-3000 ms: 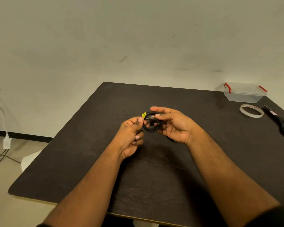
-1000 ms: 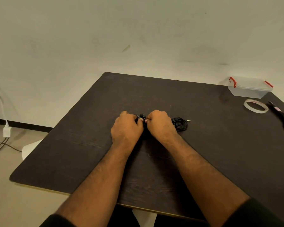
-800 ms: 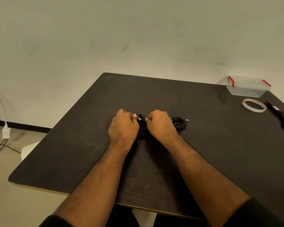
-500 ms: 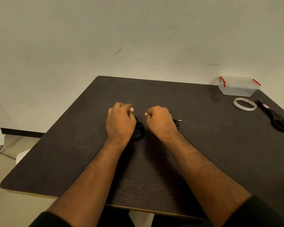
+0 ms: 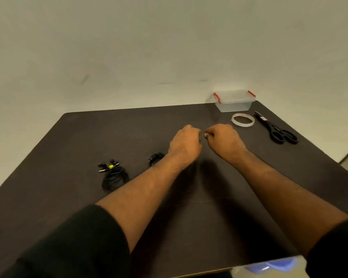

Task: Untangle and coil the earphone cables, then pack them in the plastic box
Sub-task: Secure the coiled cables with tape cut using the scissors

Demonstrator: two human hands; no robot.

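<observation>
On the dark bench (image 5: 68,197), a coiled black earphone bundle (image 5: 114,175) with a yellow tag lies at centre left, a second black coil (image 5: 156,156) just right of it, partly behind the left forearm. Both lie lower left of the left hand (image 5: 184,146), the nearer one, and the right hand (image 5: 225,142); each grip is curled, fingertips pinched, around what cannot be told. The closed plastic box (image 5: 234,100) sits upper right, beyond tape roll (image 5: 243,120) and scissors (image 5: 277,130).
</observation>
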